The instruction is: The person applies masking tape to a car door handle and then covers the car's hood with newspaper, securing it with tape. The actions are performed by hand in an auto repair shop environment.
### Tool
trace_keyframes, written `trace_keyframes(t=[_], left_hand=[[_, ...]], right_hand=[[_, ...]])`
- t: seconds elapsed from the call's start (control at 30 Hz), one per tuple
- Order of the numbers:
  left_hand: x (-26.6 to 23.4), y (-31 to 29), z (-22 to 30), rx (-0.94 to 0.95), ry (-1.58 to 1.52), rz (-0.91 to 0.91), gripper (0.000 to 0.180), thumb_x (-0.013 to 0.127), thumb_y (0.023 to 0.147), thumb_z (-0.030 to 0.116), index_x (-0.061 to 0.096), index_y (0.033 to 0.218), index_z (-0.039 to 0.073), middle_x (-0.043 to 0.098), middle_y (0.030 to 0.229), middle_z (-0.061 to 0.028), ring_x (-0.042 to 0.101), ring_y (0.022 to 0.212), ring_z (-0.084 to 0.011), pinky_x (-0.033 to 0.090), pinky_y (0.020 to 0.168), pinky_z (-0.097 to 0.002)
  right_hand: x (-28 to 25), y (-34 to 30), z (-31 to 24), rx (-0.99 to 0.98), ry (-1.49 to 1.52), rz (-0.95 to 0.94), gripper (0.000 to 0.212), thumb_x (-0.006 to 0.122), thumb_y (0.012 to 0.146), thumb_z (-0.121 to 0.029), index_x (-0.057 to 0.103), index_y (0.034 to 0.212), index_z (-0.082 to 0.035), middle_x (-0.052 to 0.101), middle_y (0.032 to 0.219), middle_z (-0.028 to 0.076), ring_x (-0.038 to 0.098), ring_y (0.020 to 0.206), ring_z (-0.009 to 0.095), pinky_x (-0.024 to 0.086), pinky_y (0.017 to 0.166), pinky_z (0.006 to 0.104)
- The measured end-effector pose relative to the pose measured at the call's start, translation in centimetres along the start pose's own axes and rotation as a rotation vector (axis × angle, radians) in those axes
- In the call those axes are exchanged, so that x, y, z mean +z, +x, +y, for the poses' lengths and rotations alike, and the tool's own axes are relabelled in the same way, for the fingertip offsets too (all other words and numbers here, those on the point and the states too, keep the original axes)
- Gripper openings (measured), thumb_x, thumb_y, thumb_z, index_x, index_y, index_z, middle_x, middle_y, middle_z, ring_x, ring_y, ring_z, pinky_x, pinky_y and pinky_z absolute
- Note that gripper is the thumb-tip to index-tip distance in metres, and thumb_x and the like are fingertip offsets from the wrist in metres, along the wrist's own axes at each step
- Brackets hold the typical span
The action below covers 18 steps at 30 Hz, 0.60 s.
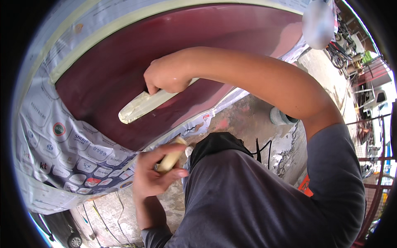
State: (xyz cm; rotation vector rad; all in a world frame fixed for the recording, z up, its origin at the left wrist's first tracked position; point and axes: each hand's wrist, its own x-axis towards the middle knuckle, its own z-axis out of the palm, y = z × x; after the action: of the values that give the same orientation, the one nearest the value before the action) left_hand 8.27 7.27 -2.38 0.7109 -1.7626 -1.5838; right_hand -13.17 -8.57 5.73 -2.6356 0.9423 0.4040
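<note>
A dark red, curved car body panel (111, 70) fills the upper middle. Across it runs a long bar shaped like a door handle (142, 108), rounded at its near-left end and covered in cream masking tape with wrinkles at that end. My right hand (169, 74) reaches over from the right with curled fingers, its fingertips against the upper edge of the taped bar. Whether a loose piece of tape is pinched there is hidden. Lower down, in front of my body, my left hand (155, 171) is closed around a roll of cream masking tape (171, 159), apart from the panel.
Printed plastic sheeting (78, 153) and cream tape border (78, 51) surround the panel. A grey-green container (282, 117) stands on the stained concrete floor (248, 120). Cables (99, 221) lie at lower left, near a dark car (66, 229). Bicycles (337, 58) and metal fencing (374, 157) are at right.
</note>
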Motion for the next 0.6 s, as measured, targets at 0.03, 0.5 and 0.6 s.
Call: trace_keyframes(t=[0.03,0.5,0.6], left_hand=[[-0.5,0.4,1.1,0.031,-0.07,0.069,0.058,0.091,0.083,0.024,0.068,0.129,-0.001,0.075,0.098,-0.0108,0.06,0.063,-0.0072,0.047,0.06,-0.0235],[0.5,8.4,3.8,-0.078,1.333,0.473,0.048,0.082,0.084,0.038,0.068,0.119,0.008,0.073,0.08,-0.0185,0.073,0.083,-0.0416,0.055,0.073,-0.0522],[-0.1,9.0,4.1,-0.127,1.257,0.401,0.042,0.082,0.083,0.036,0.067,0.108,0.005,0.074,0.084,-0.0202,0.073,0.084,-0.0426,0.055,0.074,-0.0532]], right_hand=[[-0.2,0.1,0.1,0.001,-0.003,-0.032,0.03,0.056,0.077,0.01,0.074,0.097,-0.003,0.068,0.086,0.019,0.063,0.083,0.039,0.048,0.071,0.0519],[1.2,-1.0,-2.2,0.178,-0.102,0.041,0.02,0.07,0.083,-0.01,0.078,0.101,-0.006,0.076,0.097,0.014,0.074,0.09,0.034,0.057,0.082,0.0524],[2.1,-2.2,-2.9,0.167,-0.145,0.185,0.011,0.074,0.081,-0.014,0.077,0.088,-0.006,0.076,0.087,0.014,0.076,0.082,0.032,0.056,0.078,0.0484]])
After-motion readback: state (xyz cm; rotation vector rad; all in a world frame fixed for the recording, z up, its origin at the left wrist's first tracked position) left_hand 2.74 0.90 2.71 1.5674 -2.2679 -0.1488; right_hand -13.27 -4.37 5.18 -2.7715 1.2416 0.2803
